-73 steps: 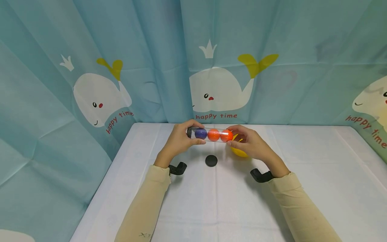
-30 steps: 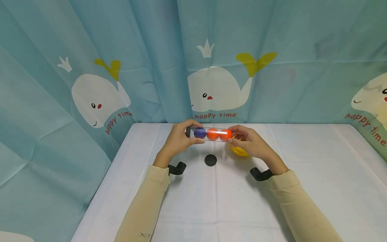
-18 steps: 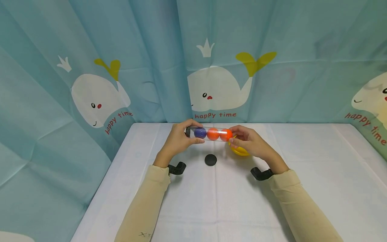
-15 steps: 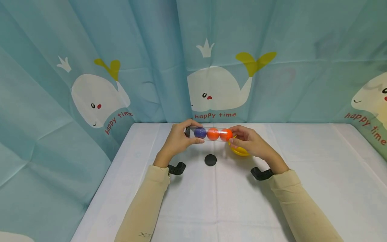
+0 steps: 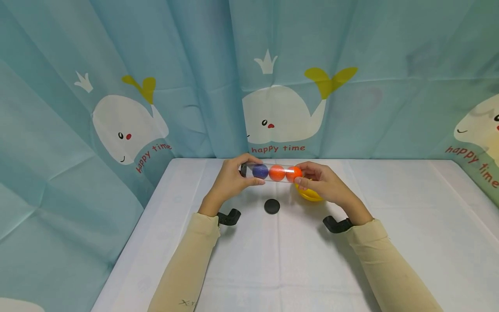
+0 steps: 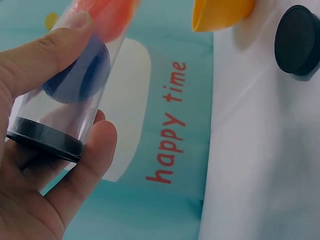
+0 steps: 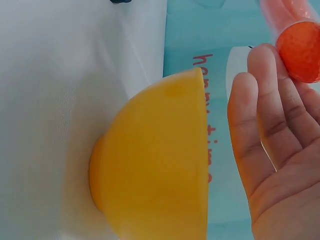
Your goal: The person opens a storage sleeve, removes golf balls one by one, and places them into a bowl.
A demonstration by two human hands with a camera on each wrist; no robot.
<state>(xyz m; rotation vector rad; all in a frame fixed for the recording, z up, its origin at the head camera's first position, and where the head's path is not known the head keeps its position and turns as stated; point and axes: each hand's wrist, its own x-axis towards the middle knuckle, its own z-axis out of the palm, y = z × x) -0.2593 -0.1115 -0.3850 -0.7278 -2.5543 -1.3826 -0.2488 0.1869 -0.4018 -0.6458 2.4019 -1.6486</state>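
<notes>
A clear tube [image 5: 249, 171] lies level above the table in the head view. A black cap [image 6: 45, 139] closes its left end. My left hand [image 5: 231, 177] grips that end between thumb and fingers. In a row inside sit a purple-blue ball [image 5: 260, 171] and an orange ball [image 5: 277, 173]. At the right end, a second orange ball [image 7: 302, 52] shows at the tube's mouth. My right hand [image 5: 321, 181] pinches this ball with thumb and fingertips. The other right fingers are extended in the right wrist view.
A yellow bowl [image 7: 160, 165] stands upright on the white table [image 5: 249, 260], below my right hand. Nearer to me lies a loose black round cap [image 5: 272, 206]. A blue curtain [image 5: 210, 108] with whale prints hangs along the table's back and left edges.
The balls have shifted slightly to the right within the tube, and the end orange ball sits a little farther out. Both hands have stayed almost in place.
</notes>
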